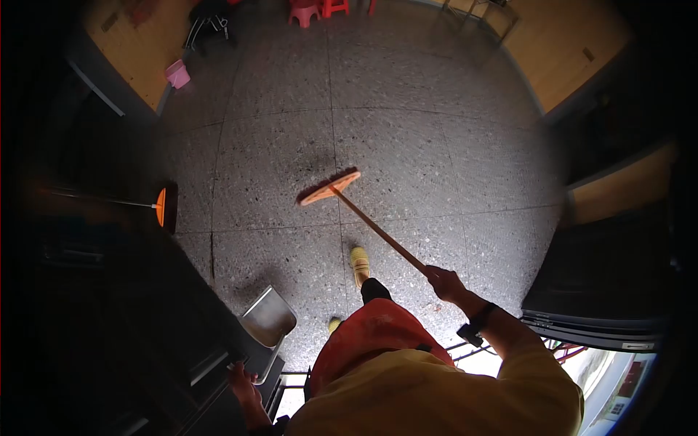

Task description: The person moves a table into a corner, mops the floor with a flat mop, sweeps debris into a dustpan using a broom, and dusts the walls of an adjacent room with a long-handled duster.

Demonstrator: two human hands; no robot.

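Note:
My right hand (443,282) grips the wooden handle of an orange broom (331,187) whose head rests on the speckled tile floor ahead of me. My left hand (243,384) hangs low at the left and holds the handle of a metal dustpan (269,318) that sits just above the floor. I wear a yellow top, an orange apron and yellow shoes (359,263).
A second orange broom (161,207) leans at the dark counter on the left. A pink bin (177,73) stands by the far left wall, red stools (305,11) at the far end. Dark cabinets (603,291) flank the right side.

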